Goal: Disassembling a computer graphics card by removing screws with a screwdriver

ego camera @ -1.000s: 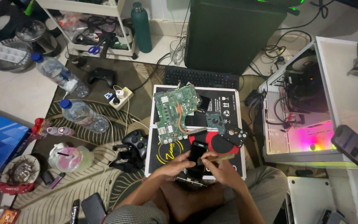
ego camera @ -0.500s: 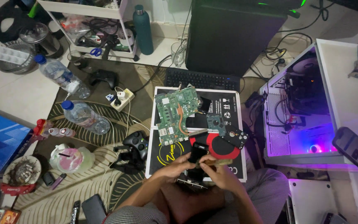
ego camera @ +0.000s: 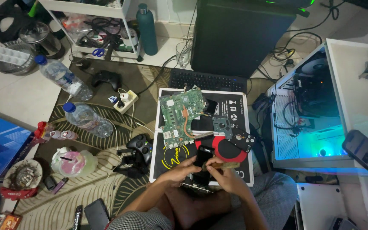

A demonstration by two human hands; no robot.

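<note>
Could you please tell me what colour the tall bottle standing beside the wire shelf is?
The bottle is dark teal, seen in the head view.

The left hand (ego camera: 183,169) and right hand (ego camera: 225,178) are covering most of the small black part (ego camera: 202,155), so its shape is staying hard to tell. The blue box (ego camera: 1,142) is getting cut off by the left edge. The phone (ego camera: 366,155) is looking blurry.

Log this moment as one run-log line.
left hand: steadies small black part | right hand: holds brush-like tool | green circuit board beside, on black mat
</note>
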